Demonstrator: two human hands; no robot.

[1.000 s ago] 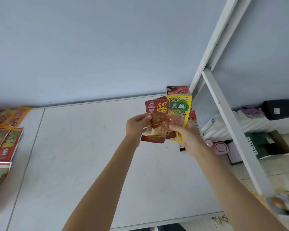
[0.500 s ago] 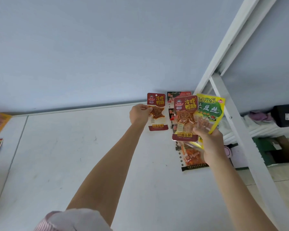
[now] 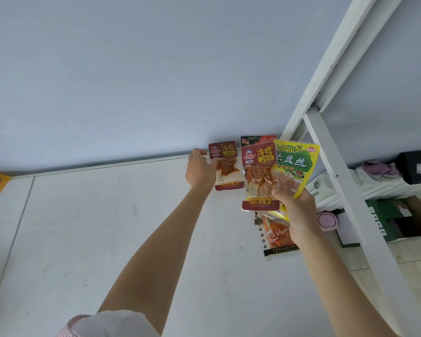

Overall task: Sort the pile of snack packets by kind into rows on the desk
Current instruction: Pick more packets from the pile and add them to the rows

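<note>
Left hand [image 3: 201, 170] pinches a red packet [image 3: 226, 165] at the desk's [image 3: 107, 227] far edge, apparently starting a row | right hand [image 3: 299, 212] grips a matching red packet [image 3: 259, 176] fanned with a yellow packet [image 3: 295, 166] for sorting | black packet [image 3: 277, 237] lies beneath it.

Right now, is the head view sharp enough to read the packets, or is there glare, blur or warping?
Head view: even soft light, no strong glare; big print on the red packet and yellow packet in the right hand reads clearly, small print blurs; wide-angle bending at the white frame.
</note>
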